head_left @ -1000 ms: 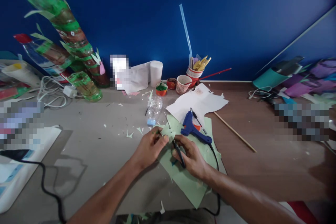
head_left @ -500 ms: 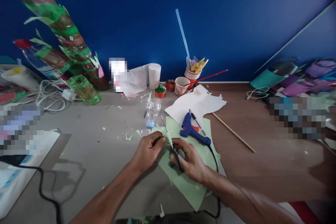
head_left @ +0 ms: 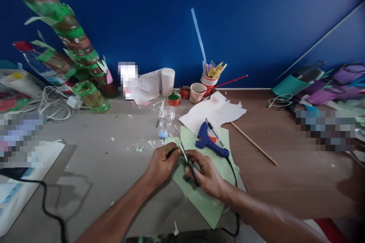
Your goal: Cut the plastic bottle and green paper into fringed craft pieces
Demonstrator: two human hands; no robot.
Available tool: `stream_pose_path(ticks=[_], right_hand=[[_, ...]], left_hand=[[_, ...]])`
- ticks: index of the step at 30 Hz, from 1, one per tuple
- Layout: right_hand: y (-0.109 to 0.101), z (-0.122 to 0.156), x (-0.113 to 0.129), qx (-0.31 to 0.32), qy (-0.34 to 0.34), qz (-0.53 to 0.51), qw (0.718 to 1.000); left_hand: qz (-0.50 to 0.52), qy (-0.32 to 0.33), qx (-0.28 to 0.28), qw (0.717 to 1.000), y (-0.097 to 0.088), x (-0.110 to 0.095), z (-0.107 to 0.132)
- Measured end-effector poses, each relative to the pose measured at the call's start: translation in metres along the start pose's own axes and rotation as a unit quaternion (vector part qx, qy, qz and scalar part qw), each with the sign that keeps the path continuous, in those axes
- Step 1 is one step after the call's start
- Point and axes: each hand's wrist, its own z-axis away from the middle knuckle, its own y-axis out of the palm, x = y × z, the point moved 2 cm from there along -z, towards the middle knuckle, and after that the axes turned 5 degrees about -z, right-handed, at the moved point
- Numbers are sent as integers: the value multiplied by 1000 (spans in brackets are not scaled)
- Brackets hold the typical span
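My right hand (head_left: 207,172) is wrapped round a pair of scissors (head_left: 191,169), whose blades point away from me and up beside my left fingertips. My left hand (head_left: 164,161) pinches a small piece of pale green paper, mostly hidden by the fingers and the blades. Beneath both hands lies a light green paper sheet (head_left: 199,203). A blue glue gun (head_left: 209,142) rests on that sheet just beyond my right hand, and its black cord runs down the right side.
Beyond my hands lie a clear plastic bottle (head_left: 167,119) and a white paper sheet (head_left: 211,112). A wooden stick (head_left: 253,143) is to the right. Paint cups (head_left: 173,98) stand by the blue wall. Painted bottles (head_left: 82,45) lean at left. Paper scraps dot the table.
The pale green piece between my hands was in plain sight and now barely shows, leaving the scissor blades visible. Both hands stay in nearly the same place.
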Motion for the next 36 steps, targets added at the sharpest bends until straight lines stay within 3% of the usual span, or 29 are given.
stream_pose_path(ticks=[13, 17, 21, 25, 29, 32, 36], right_hand=[[1, -1, -4, -5, 9, 14, 1000], [2, 0, -5, -16, 19, 6, 1000], [2, 0, -7, -24, 11, 9, 1000], [2, -1, -6, -33, -1, 20, 999], [2, -1, -4, -23, 8, 19, 1000], [3, -2, -5, -16, 23, 9, 1000], [3, -2, -8, -25, 48, 4, 999]], left_hand=[[-5, 25, -21, 999, -5, -4, -1], [34, 54, -40, 997, -9, -6, -2], [123, 5, -54, 991, -10, 1, -4], [264, -76, -68, 959, -9, 12, -4], [397, -112, -55, 909, -7, 11, -5], [448, -122, -52, 884, -8, 4, -5], [466, -126, -52, 875, -9, 1, -5]])
